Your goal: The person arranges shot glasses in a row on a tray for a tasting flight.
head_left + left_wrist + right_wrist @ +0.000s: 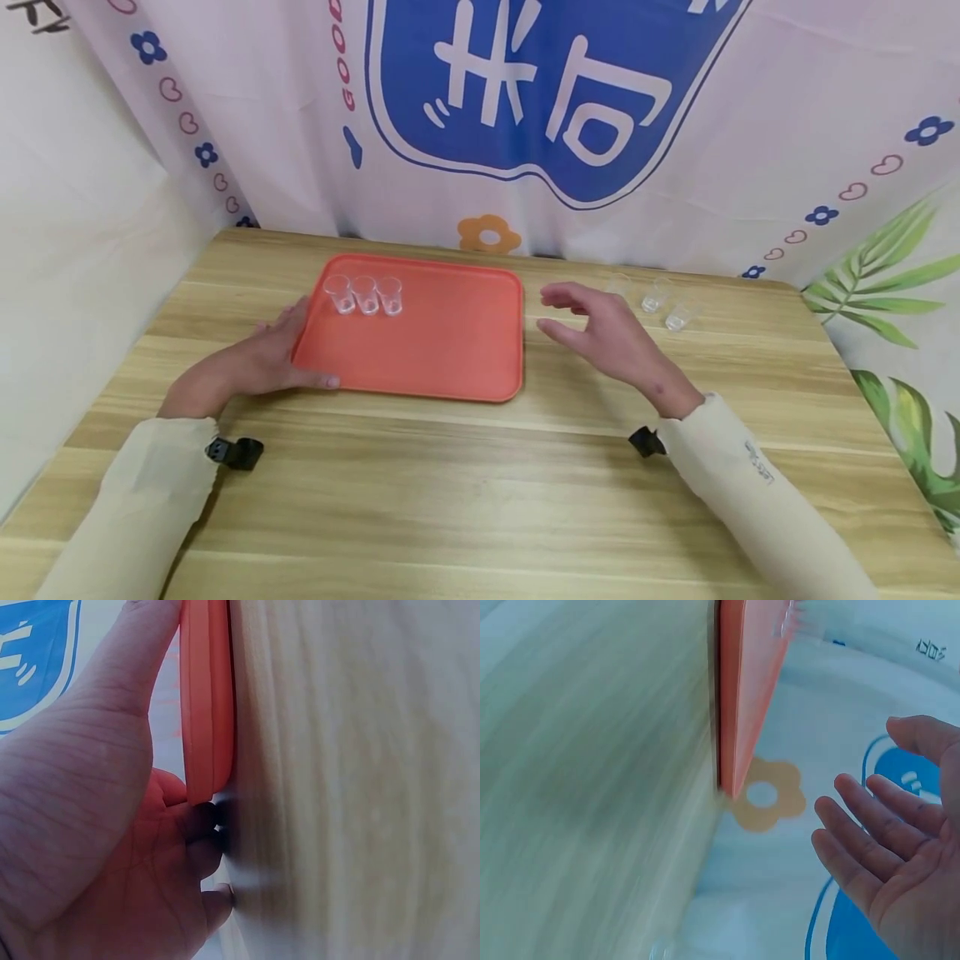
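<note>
A red tray [450, 333] lies flat on the wooden table. Three small clear cups [366, 296] stand in a row at its back left corner. My left hand [262, 362] rests against the tray's front left corner, thumb along the front edge and fingers by the left side. In the left wrist view, the fingers sit low beside the tray wall [206, 712]. To the right of the tray, my right hand [611, 333] hovers with nothing in it, thumb and fingers apart. Behind it, more small clear cups [654, 297] stand on the table, one partly hidden by the hand.
A printed cloth [300, 125] hangs along the table's back edge. Wood-grain tabletop [450, 492] extends in front of the tray. Black wrist straps [236, 453] show at both sleeves. A leaf-patterned covering [892, 292] is at the right.
</note>
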### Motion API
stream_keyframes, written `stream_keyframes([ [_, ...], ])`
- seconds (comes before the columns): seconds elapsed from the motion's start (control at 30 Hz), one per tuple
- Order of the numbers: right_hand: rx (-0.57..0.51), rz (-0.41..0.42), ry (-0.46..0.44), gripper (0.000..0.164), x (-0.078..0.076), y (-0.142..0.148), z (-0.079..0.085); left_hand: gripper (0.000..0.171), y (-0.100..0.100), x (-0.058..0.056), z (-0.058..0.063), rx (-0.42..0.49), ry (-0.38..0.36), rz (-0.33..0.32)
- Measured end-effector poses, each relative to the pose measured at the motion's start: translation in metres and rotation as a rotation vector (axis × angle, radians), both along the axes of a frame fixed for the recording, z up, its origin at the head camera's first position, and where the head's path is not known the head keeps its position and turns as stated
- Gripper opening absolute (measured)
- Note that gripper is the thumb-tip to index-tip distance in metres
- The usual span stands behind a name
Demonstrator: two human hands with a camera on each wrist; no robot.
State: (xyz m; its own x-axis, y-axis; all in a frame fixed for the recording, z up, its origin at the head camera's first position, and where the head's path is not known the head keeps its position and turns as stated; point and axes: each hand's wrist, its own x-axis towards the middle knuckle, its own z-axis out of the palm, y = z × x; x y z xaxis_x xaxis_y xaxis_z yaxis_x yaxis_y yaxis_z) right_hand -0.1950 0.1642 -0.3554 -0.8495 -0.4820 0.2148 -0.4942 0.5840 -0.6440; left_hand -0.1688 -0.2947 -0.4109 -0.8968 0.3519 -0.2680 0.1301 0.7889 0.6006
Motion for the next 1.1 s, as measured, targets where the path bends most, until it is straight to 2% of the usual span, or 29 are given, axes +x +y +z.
stream_keyframes([
  [0.27, -0.028, -0.096, 0.125, 0.034, 0.006, 0.045, 0.0, 0.134, 0.002, -0.002, -0.001, -0.004, -0.015, 0.003],
  [0.43, -0.047, -0.191, 0.142, 0.032, 0.007, 0.071, 0.001, 0.135, 0.002, -0.002, -0.003, -0.02, -0.022, -0.002],
  [0.7, -0.05, -0.355, 0.087, 0.036, 0.0, 0.109, 0.007, 0.136, 0.0, -0.004, -0.003, -0.027, -0.022, 0.001],
  [1.1, 0.0, -0.443, -0.025, 0.057, -0.013, 0.145, -0.009, 0.134, 0.0, -0.003, -0.002, -0.023, -0.024, 0.01],
])
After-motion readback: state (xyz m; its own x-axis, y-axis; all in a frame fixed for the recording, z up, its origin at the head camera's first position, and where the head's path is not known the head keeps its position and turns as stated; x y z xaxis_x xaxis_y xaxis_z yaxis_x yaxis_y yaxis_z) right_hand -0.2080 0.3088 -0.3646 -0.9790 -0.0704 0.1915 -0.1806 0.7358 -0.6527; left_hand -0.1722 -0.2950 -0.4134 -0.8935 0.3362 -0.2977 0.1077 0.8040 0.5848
